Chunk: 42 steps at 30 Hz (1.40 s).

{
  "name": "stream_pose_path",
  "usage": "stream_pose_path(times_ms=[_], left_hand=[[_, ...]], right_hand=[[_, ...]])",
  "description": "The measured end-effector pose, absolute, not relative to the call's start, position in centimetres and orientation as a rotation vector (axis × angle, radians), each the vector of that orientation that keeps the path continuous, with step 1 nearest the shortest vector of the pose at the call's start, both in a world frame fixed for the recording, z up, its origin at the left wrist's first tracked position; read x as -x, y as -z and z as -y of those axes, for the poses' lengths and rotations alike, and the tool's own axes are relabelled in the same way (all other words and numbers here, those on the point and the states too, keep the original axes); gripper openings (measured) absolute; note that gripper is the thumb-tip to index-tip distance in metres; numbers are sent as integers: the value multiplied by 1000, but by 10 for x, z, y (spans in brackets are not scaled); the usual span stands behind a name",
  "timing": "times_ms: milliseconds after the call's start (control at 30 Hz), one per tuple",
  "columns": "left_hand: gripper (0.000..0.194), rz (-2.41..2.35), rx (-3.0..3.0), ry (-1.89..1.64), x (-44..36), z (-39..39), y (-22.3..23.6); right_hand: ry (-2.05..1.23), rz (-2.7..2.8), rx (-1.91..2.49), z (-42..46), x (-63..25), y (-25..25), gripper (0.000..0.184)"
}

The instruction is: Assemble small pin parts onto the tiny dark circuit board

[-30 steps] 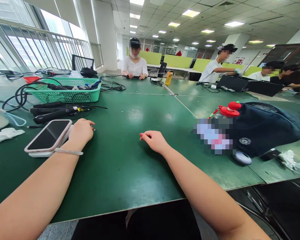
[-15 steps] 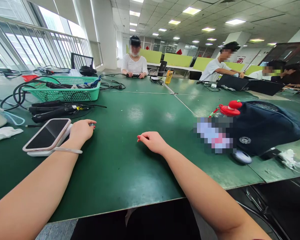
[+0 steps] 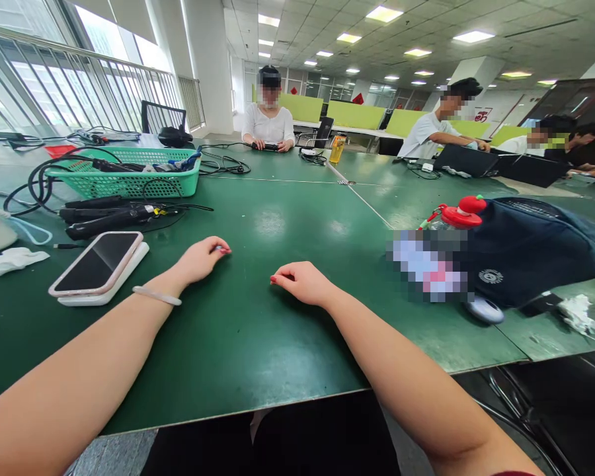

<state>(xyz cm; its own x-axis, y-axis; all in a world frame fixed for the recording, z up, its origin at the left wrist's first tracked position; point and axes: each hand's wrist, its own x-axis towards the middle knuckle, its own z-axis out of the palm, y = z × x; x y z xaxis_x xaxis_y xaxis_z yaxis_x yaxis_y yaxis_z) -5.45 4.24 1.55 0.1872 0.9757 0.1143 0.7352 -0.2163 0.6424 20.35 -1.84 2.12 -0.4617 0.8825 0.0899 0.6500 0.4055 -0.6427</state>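
Over the green table [image 3: 258, 344], my left hand [image 3: 201, 258] has its thumb and fingers pinched together. A small pale bit shows at its fingertips, too small to name. To its left, a phone in a pink case [image 3: 102, 261] lies on a white box [image 3: 129, 277]. My right hand [image 3: 305, 283] rests on the table to the right of the left hand, apart from it. Its fingers are curled in with the thumb alongside, and I see nothing in them. The undersides of its fingers are hidden.
At the left stand a green basket [image 3: 129, 184] of cables and black handheld devices [image 3: 109, 221]. On the right are a navy bag [image 3: 535, 251], a red-lidded bottle [image 3: 461, 215] and a mouse [image 3: 483, 309]. Several people sit farther along the table.
My left hand has moved right, away from the phone and toward my right hand, still pinched. My right hand stays in place.
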Motion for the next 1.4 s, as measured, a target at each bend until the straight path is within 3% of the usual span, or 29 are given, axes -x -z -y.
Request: stream_pose_path(times_ms=[200,400,533,700,833,1100,1400], left_hand=[[22,-1023,-2125,-601,-2,6,-30],[20,-1264,-2049,-711,7,2,-31],[19,-1146,-1922,-747,6,-2,-22],[19,-1116,-2116,-633,-4,9,-25],[19,-1199,-2107,-687,-2,11,-29],[24,-1344,-2154,-682,1,6,-29],[35,-1260,-1895,-700,-1,4,-22]], right_hand=[[-714,2276,1314,16,-205,-18,31],[-645,2178,1400,11,-208,-16,24],[-558,2181,1431,8,-210,-13,18],[-453,2342,1351,9,-204,-9,33],[-436,2433,1258,10,-196,-7,20],[-582,2345,1161,12,-196,-6,7],[-876,1968,1252,15,-200,-16,9]])
